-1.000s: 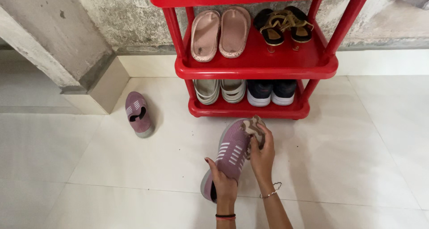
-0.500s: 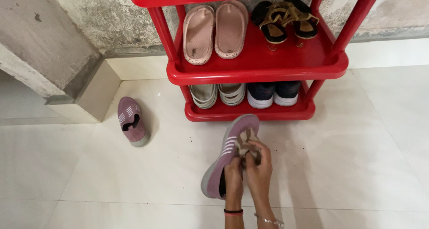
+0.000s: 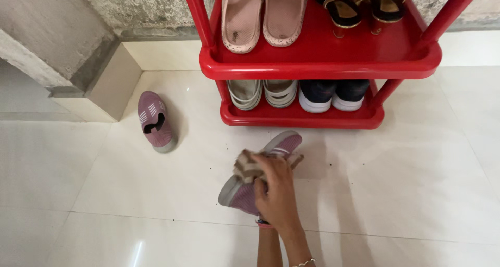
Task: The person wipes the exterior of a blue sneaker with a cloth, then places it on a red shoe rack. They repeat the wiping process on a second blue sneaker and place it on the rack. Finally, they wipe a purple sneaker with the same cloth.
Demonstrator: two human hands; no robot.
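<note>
A mauve slip-on shoe (image 3: 240, 190) with white stripes is tilted above the floor in front of the red rack, toe (image 3: 285, 141) toward the rack. My right hand (image 3: 276, 189), with a bracelet on its wrist, lies over the shoe and presses a crumpled brown-and-beige cloth (image 3: 247, 166) against its upper. My left hand (image 3: 262, 220) is almost fully hidden beneath the right. Only its banded wrist shows, by the shoe's underside, and it seems to grip the shoe. The matching mauve shoe (image 3: 155, 121) lies on the tiles to the left.
The red plastic shoe rack (image 3: 317, 69) stands against the rough wall. It holds pink slippers (image 3: 263, 14) and black-gold sandals (image 3: 359, 4) on the upper shelf, beige shoes (image 3: 260, 92) and dark sneakers (image 3: 333, 95) below. A concrete pillar base (image 3: 101, 85) sits at the left on white tiles.
My right hand has swept the cloth from the toe toward the heel side of the shoe and now covers my left hand. The view has moved closer to the rack.
</note>
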